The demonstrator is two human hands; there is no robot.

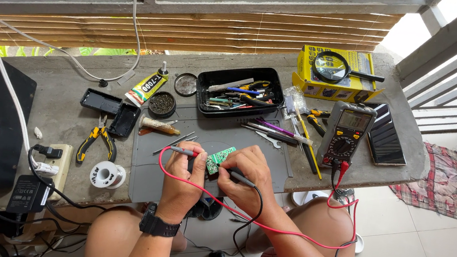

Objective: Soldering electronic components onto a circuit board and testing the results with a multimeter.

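Both hands sit over the grey mat (145,176), the left hand (181,182) closed on the red probe (181,151) and small green circuit board (220,159), the right hand (249,175) pinching the black probe (240,177); steadier tips would probably read cleaner on the meter (346,133).

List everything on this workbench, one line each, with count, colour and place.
circuit board: 1, green, between both hands
red probe: 1, left hand
black probe: 1, right hand
multimeter: 1, grey, right of mat
magnifier: 1, black, on yellow box
phone: 1, dark, far right
tool tray: 1, black, back centre
pliers: 1, yellow-black, left
solder spool: 1, white, front left
glue tube: 1, yellow, back left
left hand: 1, wears black watch
right hand: 1
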